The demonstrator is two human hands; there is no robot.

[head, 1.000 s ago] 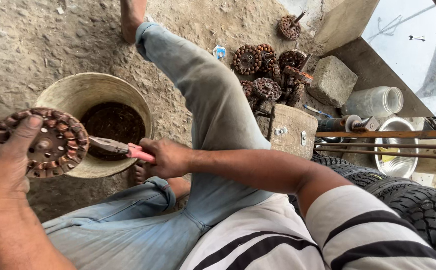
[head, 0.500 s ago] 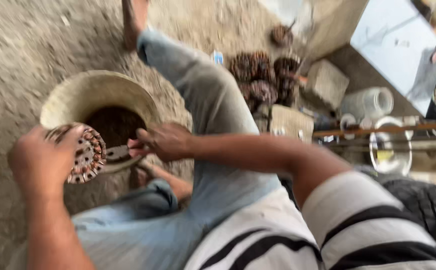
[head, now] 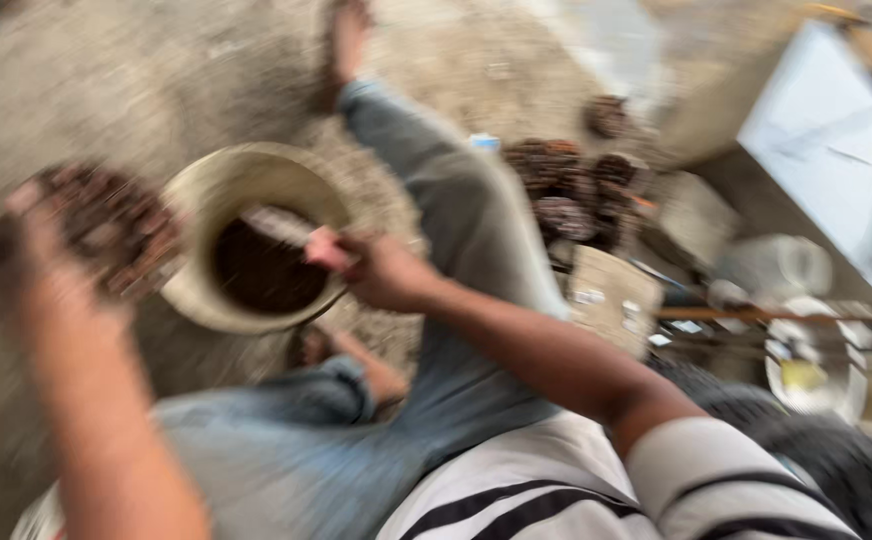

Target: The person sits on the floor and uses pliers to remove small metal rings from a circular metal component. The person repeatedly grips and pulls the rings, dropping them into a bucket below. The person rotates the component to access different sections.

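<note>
This looks like a rough outdoor repair or salvage workshop, seen through heavy blur. The person sits on bare, dusty ground (head: 136, 90) beside a worn round basin (head: 246, 180). A heap of brown wound motor parts (head: 571, 190) lies nearby, with a black tyre (head: 836, 470), a concrete block (head: 701, 215) and metal rods (head: 786, 318).

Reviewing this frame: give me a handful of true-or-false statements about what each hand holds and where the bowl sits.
1. The left hand holds a round, rusty-brown wound metal disc. True.
2. The right hand grips pink-handled pliers over the round cream bowl. True.
3. The bowl is filled with clear water. False: it holds something dark brown.
4. The bowl rests on a table. False: it sits on the dirt ground.
</note>
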